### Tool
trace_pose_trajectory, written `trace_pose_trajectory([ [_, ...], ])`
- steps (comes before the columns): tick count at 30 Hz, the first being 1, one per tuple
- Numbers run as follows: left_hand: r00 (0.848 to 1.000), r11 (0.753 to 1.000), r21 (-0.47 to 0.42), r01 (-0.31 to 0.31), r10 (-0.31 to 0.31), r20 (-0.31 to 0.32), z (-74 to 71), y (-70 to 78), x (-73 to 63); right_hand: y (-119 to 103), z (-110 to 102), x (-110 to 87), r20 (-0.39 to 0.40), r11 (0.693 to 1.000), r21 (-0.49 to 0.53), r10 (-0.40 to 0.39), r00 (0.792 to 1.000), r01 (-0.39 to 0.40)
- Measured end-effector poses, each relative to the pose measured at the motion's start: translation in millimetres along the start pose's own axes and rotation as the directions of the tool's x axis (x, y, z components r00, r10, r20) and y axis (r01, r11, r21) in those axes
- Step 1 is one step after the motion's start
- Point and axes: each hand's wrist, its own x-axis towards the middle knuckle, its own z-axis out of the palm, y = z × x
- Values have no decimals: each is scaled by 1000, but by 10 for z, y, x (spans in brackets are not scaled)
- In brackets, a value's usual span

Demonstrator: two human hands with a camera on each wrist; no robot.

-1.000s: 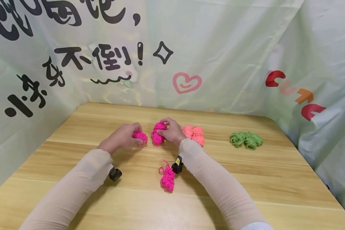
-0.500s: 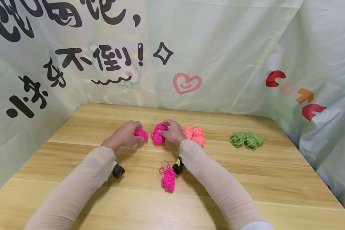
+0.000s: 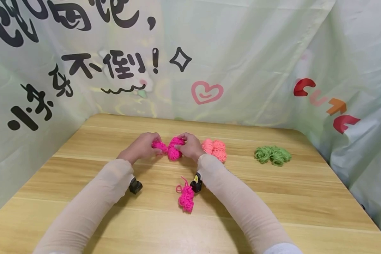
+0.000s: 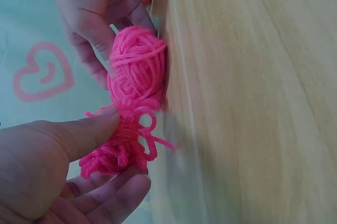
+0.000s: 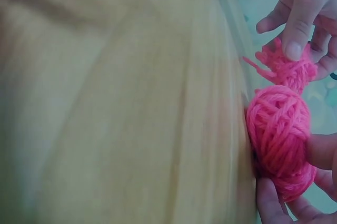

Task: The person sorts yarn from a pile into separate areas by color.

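Observation:
My left hand (image 3: 143, 145) pinches a small, loopy bundle of hot pink yarn (image 4: 118, 148) between thumb and fingers, a loose end sticking out of it. Right beside it, a larger wound ball of hot pink yarn (image 3: 174, 149) sits at the back of the table, with the fingers and thumb of my right hand (image 3: 190, 145) curled round its right side. In the left wrist view the bundle comes up against the ball's near end. A third clump of hot pink yarn (image 3: 186, 199) lies nearer the front, below the right wrist, with a loop and a strand at its top.
Coral yarn balls (image 3: 214, 149) lie just right of my right hand, partly behind it. Farther right is a heap of green yarn (image 3: 272, 155). A printed cloth (image 3: 247, 70) hangs around the back and sides of the wooden table (image 3: 257, 204).
My left hand has moved right with the small pink bundle, closing the gap to the larger ball. The right hand has stayed on its ball, nearly still.

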Motion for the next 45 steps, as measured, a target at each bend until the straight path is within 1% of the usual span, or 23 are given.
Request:
trace_pose_trajectory([
  [6,999,999,-12,30,-30,11,16,6,29,-3,9,19,-7,999,-39,6,1000,-6],
  [15,999,999,-18,29,-29,19,71,-17,91,9,18,32,-22,998,-58,0,1000,-2],
  [27,1000,1000,8,23,-23,19,87,-27,131,-12,30,21,-21,997,-77,-13,1000,11],
  [36,999,999,10,34,-34,12,109,-36,167,-6,38,51,-29,996,-88,-13,999,10],
  [41,1000,999,13,31,-31,4,130,-27,163,9,52,70,-33,993,-118,-17,999,13],
  [45,998,998,14,55,-55,4,143,-10,165,9,56,71,-28,990,-141,-16,999,12],
])
